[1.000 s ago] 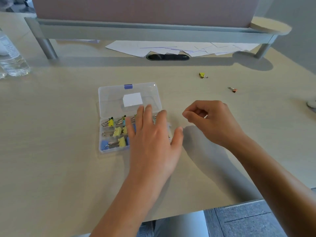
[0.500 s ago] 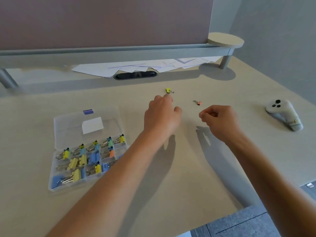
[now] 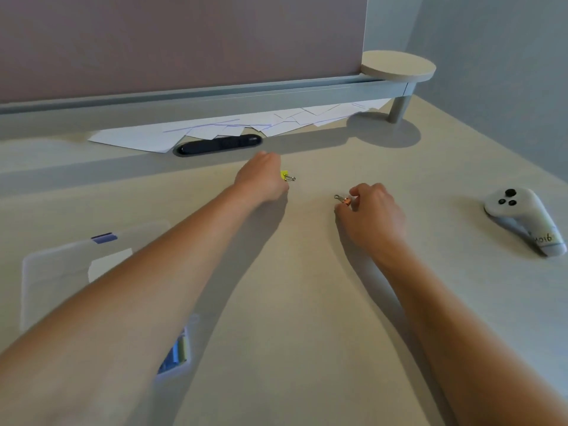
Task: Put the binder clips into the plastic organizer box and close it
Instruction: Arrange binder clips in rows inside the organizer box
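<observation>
Your left hand (image 3: pixel 261 179) is stretched out just short of the black cable slot (image 3: pixel 219 144) in the desk (image 3: pixel 307 302). The yellow binder clip (image 3: pixel 287 176) sits at the right edge of that hand, its yellow body touching the fingers and its wire handles pointing away to the right. The fingers are curled downward and hidden behind the back of the hand, so you cannot tell whether they already pinch the clip or only touch it.

Your right hand (image 3: pixel 370 215) lies to the right of the slot and nearer to you. Its thumb and forefinger are drawn narrow on the orange binder clip (image 3: pixel 345 200), pinching the orange body, with the wire handles sticking out to the left of the fingertips. The other fingers are curled under.

The plastic organizer box (image 3: pixel 55 281) lies open well to the left of the slot and close to you, blurred and partly covered by your left forearm; coloured clips show in one compartment at its near corner. Loose white papers (image 3: pixel 215 127) lie just behind the slot. A white controller (image 3: pixel 522 219) rests far to the right of it.
</observation>
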Demonstrator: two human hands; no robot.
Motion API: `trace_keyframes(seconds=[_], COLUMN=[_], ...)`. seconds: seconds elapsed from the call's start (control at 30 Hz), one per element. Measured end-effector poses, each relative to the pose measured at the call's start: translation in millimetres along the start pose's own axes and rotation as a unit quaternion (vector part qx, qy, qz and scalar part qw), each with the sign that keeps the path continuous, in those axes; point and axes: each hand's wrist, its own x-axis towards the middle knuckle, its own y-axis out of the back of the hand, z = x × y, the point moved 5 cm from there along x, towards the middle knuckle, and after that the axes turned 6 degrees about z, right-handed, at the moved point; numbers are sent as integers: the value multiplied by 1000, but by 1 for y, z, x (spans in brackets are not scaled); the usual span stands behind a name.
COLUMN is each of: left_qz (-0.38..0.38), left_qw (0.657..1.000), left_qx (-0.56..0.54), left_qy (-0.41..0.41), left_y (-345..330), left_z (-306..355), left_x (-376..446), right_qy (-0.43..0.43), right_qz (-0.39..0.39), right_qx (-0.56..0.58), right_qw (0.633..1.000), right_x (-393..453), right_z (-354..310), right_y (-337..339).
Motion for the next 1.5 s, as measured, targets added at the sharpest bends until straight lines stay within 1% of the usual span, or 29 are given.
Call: trace_keyframes(seconds=[0.17, 0.27, 0.5, 0.73, 0.8, 0.87, 0.93, 1.0, 1.1, 1.2, 1.27, 1.3, 1.33, 1.4, 1.5], left_qz=[-29, -27, -17, -43, -42, -40, -45, -47, -42, -29, -6, 13, 33, 66, 77], left_qw=[998, 996, 993, 992, 992, 992, 992, 992, 994, 998, 992, 979, 951, 864, 742], left_qx=[11, 9, 37, 24, 24, 24, 21, 14, -3, -41, -121, -198, -290, -461, -617], left_qy=[-60, -86, -111, -117, -119, -121, -119, -118, -102, -49, 13, 55, 103, 191, 251], left_y=[-4, -1, 0, 2, 2, 3, 4, 3, 3, 6, 10, 13, 16, 22, 30], left_z=[2, 6, 9, 14, 17, 21, 25, 31, 39, 39, 33, 29, 25, 18, 10], left_x=[16, 18, 16, -10, -20, -31, -45, -56, -77, -96, -109, -117, -128, -157, -208], right_qy=[3, 5, 1, -13, -27, -55, -66, -57, -59, -84, -97, -101, -105, -114, -128], right_qz=[0, 5, -1, -14, -24, -28, -12, 10, 17, 2, -15, -19, -20, -20, -30], right_qx=[3, 17, 29, 53, 82, 145, 204, 228, 258, 316, 359, 374, 389, 421, 462], right_qw=[1000, 1000, 1000, 998, 996, 987, 977, 972, 964, 945, 928, 922, 915, 899, 877], right_x=[3, 2, -3, -14, -18, -25, -38, -49, -66, -81, -92, -98, -104, -115, -133], right_z=[3, 3, 3, 1, 1, 1, 1, 1, 3, 2, -2, -4, -6, -11, -20], right_y=[-2, 0, 5, 16, 20, 25, 35, 44, 53, 59, 63, 64, 67, 70, 70])
